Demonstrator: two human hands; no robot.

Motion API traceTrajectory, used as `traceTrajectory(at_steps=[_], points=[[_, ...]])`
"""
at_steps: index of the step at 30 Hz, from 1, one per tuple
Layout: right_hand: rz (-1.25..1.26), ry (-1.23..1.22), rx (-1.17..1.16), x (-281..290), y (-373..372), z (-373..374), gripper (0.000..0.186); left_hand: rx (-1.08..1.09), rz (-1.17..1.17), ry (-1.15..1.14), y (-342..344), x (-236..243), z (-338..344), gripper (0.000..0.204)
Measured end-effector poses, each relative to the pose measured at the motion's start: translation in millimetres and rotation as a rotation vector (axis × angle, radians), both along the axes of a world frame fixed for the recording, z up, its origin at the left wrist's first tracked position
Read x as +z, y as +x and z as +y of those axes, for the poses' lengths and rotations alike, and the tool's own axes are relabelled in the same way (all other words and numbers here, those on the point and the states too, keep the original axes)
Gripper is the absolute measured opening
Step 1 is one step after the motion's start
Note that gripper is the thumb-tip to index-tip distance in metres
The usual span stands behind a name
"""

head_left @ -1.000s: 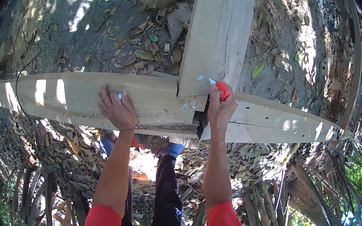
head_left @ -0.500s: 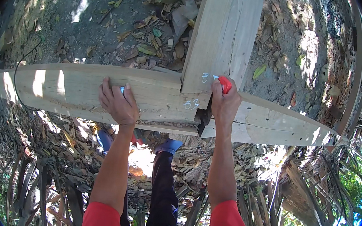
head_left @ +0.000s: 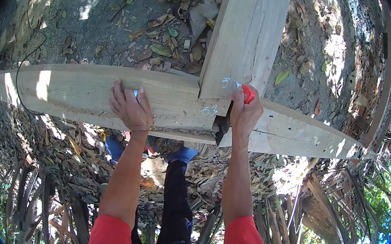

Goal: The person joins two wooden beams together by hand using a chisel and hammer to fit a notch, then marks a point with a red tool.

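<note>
My right hand [head_left: 246,111] grips a red correction pen [head_left: 249,95], its white tip down against the upright timber beam [head_left: 244,41] beside white handwritten marks. My left hand [head_left: 130,107] lies across the curved wooden plank [head_left: 84,78], fingers bent. Between its thumb and forefinger shows a small pale-blue piece [head_left: 135,93], perhaps the pen's cap. The beam's lower end meets the plank at a notched joint, with a dark gap [head_left: 222,125] just left of my right wrist. More white marks sit on the plank below the joint.
Another tapered plank [head_left: 300,132] extends to the right. A thin dark cord [head_left: 18,82] hangs over the plank's left end. Dry leaves and wood chips [head_left: 165,46] litter the ground. My blue footwear [head_left: 182,155] shows below the plank; split wood pieces [head_left: 284,228] lie at lower right.
My right hand and the correction pen have shifted slightly right and down, and a white stroke shows at the tip. The left hand keeps its place on the plank; the view has moved slightly.
</note>
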State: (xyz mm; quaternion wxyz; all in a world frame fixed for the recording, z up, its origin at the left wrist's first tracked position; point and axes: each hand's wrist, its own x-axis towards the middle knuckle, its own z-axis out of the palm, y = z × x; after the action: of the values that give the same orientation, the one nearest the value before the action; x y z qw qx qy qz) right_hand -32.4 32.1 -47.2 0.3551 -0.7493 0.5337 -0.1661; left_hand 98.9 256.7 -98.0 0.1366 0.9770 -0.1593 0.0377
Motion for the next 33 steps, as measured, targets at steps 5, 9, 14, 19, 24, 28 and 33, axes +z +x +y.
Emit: traceTrajectory(at_steps=[5, 9, 14, 19, 24, 28, 33], points=[[0.027, -0.067, 0.089, -3, 1, 9, 0.025, 0.011, 0.027, 0.003, 1, 1, 3, 0.036], [0.002, -0.002, -0.056, -2, -2, 12, 0.024, 0.011, 0.029, 0.0, 2, 0, 4, 0.037], [0.037, -0.001, 0.004, 6, -1, 15, 0.025, 0.0, -0.003, -0.009, 3, 5, -3, 0.037], [-0.096, 0.093, -0.071, -8, -19, 15, 0.025, -0.011, 0.003, 0.004, -3, 4, -2, 0.039], [-0.266, 0.343, -0.379, 19, -69, 9, 0.025, -0.009, -0.021, 0.016, 1, 5, 0, 0.038], [-0.264, 0.293, -0.469, 21, -119, 4, 0.026, -0.012, -0.019, -0.005, 0, 5, -3, 0.039], [-0.187, 0.338, -0.423, 19, -142, 19, 0.025, 0.001, -0.03, 0.032, 1, 2, 0, 0.041]])
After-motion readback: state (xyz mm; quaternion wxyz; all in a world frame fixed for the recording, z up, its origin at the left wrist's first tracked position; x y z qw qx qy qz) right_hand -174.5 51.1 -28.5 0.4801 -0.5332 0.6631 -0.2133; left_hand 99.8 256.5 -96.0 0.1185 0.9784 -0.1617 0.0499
